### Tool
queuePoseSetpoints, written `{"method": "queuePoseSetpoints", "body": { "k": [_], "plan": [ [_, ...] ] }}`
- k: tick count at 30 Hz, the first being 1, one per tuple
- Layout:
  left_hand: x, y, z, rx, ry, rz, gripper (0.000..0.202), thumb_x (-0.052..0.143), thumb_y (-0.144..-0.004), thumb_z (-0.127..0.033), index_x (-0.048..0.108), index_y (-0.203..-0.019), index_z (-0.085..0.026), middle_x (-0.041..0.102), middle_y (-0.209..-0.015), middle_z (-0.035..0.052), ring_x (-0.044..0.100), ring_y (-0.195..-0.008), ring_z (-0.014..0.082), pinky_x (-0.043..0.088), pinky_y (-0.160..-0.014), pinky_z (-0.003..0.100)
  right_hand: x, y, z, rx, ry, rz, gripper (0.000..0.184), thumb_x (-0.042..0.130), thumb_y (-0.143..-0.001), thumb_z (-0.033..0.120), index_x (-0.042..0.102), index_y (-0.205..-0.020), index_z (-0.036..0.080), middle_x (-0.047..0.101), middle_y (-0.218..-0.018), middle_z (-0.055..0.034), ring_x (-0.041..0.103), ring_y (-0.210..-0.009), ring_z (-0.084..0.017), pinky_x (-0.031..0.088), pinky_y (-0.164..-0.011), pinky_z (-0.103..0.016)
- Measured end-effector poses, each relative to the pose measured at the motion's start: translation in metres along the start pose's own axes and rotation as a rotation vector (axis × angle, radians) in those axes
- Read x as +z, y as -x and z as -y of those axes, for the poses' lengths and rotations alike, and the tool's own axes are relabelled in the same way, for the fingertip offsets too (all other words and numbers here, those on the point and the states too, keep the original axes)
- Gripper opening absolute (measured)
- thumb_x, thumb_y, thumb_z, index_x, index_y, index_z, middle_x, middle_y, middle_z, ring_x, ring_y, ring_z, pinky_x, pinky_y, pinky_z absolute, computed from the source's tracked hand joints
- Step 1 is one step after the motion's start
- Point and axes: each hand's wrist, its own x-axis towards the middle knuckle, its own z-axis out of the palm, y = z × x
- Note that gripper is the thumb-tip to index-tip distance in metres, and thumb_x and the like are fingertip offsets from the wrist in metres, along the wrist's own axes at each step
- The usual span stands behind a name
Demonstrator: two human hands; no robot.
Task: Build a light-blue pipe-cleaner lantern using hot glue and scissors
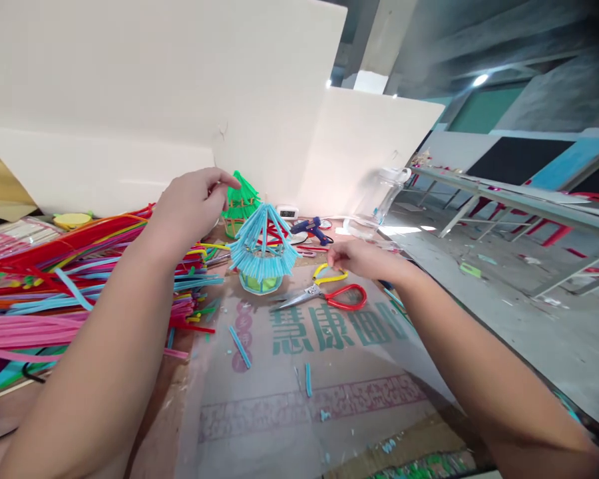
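Observation:
My left hand point(197, 203) reaches over the pipe cleaners, its index finger stretched out at the tip of a small green tiered model roof point(242, 193). Whether the finger touches it, I cannot tell. In front stands a small pavilion model point(264, 246) with a light-blue pipe-cleaner roof and a light-green base. My right hand point(357, 258) is low at the table's right, fingers pinched together just above the scissors point(313, 291). Anything between those fingers is too small to make out. The scissors lie spread, with one yellow and one red handle.
Many-coloured pipe cleaners point(74, 286) pile up at left. Behind the models are a small digital clock point(287, 212), a blue glue gun point(312, 228) and a clear plastic jug point(379, 199). Blue offcuts point(240, 347) lie on a printed plastic sheet point(259, 426). White boards point(154, 80) stand behind.

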Motion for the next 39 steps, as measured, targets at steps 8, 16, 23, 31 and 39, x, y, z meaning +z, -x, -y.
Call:
{"method": "queuePoseSetpoints", "body": {
  "k": [8,16,23,31,39],
  "plan": [
    [-0.004,0.002,-0.007,0.044,0.018,-0.090,0.022,0.049,-0.079,-0.020,0.070,-0.081,-0.023,0.063,-0.063,0.0008,0.055,-0.058,0.0191,0.038,-0.059,0.031,0.006,0.033,0.048,0.004,0.027,-0.185,0.021,0.052,-0.088,0.019,0.072,-0.091,0.020,0.072,-0.082,-0.0036,0.060,-0.067,-0.016,0.036,-0.060,-0.024],
    [0.004,0.001,-0.001,0.119,0.062,-0.030,0.029,0.049,-0.084,-0.026,0.070,-0.103,-0.024,0.064,-0.069,0.0006,0.057,-0.062,0.0181,0.036,-0.058,0.029,0.022,0.044,0.095,-0.252,-0.025,-0.133,0.030,0.053,-0.093,0.041,0.070,-0.079,0.020,0.069,-0.073,-0.0031,0.057,-0.065,-0.015,0.029,-0.058,-0.025],
    [0.008,0.002,-0.005,0.071,0.039,-0.021,0.031,0.043,-0.088,-0.028,0.068,-0.106,-0.022,0.060,-0.063,-0.0007,0.052,-0.057,0.0178,0.038,-0.061,0.029,0.071,0.038,0.148,-0.329,-0.165,0.051,0.044,0.062,-0.081,0.063,0.065,-0.093,0.021,0.070,-0.080,-0.0026,0.060,-0.067,-0.016,0.030,-0.054,-0.024],
    [0.039,-0.003,0.005,0.182,0.274,0.117,0.044,0.049,-0.091,-0.036,0.057,-0.129,-0.016,0.064,-0.125,0.0111,0.062,-0.106,0.0218,0.048,-0.091,0.036,0.100,0.023,0.163,-0.425,-0.011,-0.010,0.011,0.057,-0.086,0.024,0.064,-0.090,0.017,0.070,-0.089,-0.0059,0.063,-0.076,-0.018,0.035,-0.060,-0.026],
    [0.045,-0.002,0.001,0.211,0.386,0.130,0.036,0.050,-0.092,-0.038,0.068,-0.114,-0.016,0.071,-0.108,0.0077,0.064,-0.096,0.0198,0.049,-0.088,0.032,0.058,0.030,0.140,-0.333,-0.582,-0.266,0.011,0.046,-0.095,0.029,0.052,-0.093,0.021,0.060,-0.070,0.0017,0.051,-0.060,-0.011,0.035,-0.057,-0.022]
  ]
}}
